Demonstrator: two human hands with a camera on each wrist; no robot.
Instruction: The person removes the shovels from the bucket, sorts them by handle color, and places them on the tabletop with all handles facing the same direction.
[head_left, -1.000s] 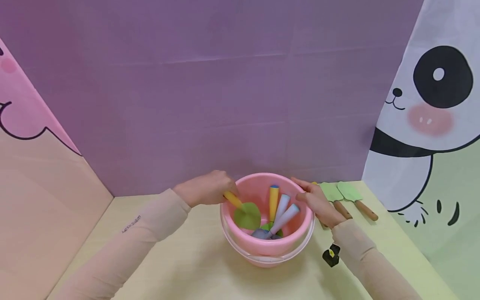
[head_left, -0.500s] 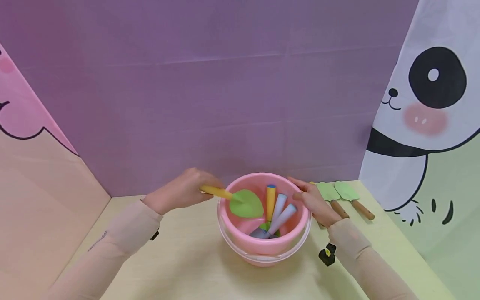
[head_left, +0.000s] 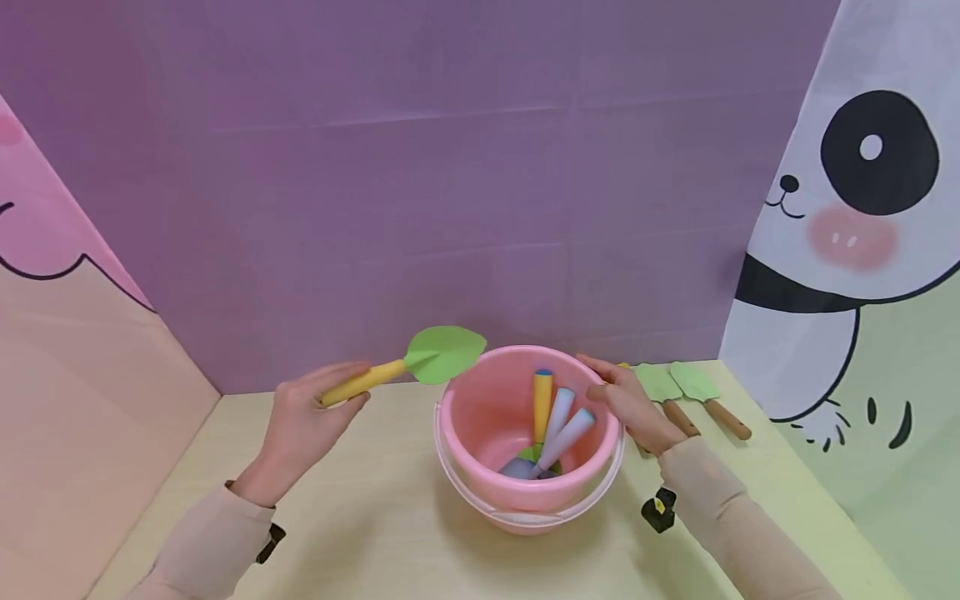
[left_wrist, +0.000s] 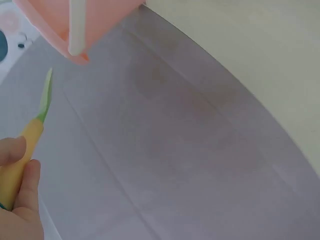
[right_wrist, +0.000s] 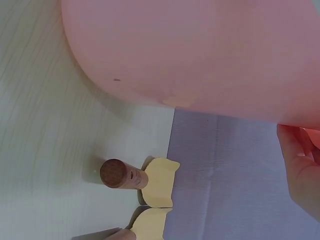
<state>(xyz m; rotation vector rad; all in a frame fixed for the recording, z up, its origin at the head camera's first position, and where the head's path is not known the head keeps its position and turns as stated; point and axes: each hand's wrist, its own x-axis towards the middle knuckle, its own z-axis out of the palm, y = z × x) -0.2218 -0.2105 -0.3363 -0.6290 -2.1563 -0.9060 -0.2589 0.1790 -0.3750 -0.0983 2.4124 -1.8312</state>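
My left hand (head_left: 303, 425) grips the yellow handle of a toy trowel (head_left: 435, 357) with a green leaf-shaped blade. The blade points right, just above the left rim of a pink bucket (head_left: 525, 497). In the left wrist view, thumb and fingers close around the trowel's handle (left_wrist: 22, 160). My right hand (head_left: 636, 410) holds the bucket's right rim, thumb inside and fingers outside. Inside the bucket stand a yellow-handled tool (head_left: 542, 404) and two tools with pale lilac handles (head_left: 567, 437), their heads down at the bottom.
Right of the bucket, two light green spatulas (head_left: 693, 382) with brown handles lie on the table (head_left: 375, 517); something yellow shows partly behind my right hand. The bucket's white carrying handle (head_left: 517, 517) hangs down in front. A purple backdrop (head_left: 360, 208) rises behind the table.
My left hand has lifted the green trowel out of the bucket and moved left with it, the blade now tipped upward. The right hand stays at the rim.
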